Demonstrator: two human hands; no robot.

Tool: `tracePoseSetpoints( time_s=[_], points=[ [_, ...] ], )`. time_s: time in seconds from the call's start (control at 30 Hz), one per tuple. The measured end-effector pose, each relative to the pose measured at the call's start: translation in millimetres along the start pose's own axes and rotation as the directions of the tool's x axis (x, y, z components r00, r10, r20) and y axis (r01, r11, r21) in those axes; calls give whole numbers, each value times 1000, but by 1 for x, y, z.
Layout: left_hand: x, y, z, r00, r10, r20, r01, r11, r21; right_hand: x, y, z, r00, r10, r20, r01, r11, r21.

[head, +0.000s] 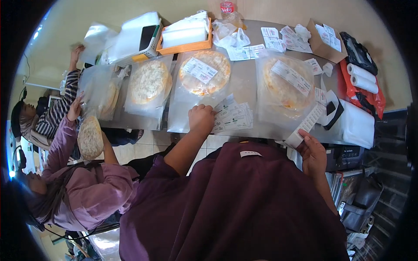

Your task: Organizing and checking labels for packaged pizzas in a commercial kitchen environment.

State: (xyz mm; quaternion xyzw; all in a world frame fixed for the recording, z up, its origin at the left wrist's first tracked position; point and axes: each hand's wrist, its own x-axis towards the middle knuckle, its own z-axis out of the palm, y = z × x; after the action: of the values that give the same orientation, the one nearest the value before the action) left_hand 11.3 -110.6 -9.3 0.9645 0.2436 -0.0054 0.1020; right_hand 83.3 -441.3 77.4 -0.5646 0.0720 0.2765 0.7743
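Observation:
My right hand [312,153] holds a narrow strip of small white stickers [305,125] at the table's front edge. The fingers of my left hand [201,119] are bent at the left edge of a fanned pile of printed paper labels [233,114]; whether they pinch one I cannot tell. Just beyond my left hand lies a bagged pizza [222,70] with a printed label [200,70] on top. Beyond the sticker strip rests a stack of bagged pizzas [274,88], also topped by a label [290,76].
Left along the table are more bagged pizzas [148,81]. Behind stand an orange tray [186,49], a white basket [153,47], a bottle [227,13] and a cardboard box [326,50]. A co-worker in pink holds a round base [90,138]; another person is beyond.

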Motion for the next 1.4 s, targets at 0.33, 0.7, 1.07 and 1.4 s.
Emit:
tracePoseSetpoints(
  time_s=[0.33, 0.7, 1.07, 1.4],
  points=[
    [-13, -27, -8, 943, 167, -289, -256, 918, -303, 7, -1, 7, 999, 4, 50, -3, 1000, -10],
    [-62, -124, -17, 512, -843, 164, 32, -172, -985, 8, -4, 3, 994, -104, 29, 106, 993, -44],
    [-57, -119, -6, 534, -742, 405, 237, -329, -914, -1, -3, 9, 997, -69, 43, 70, 998, -10],
    [-32, -134, -23, 609, -659, 441, 192, -416, -889, -5, 5, 2, 999, -53, -8, 53, 998, -14]
  ],
)
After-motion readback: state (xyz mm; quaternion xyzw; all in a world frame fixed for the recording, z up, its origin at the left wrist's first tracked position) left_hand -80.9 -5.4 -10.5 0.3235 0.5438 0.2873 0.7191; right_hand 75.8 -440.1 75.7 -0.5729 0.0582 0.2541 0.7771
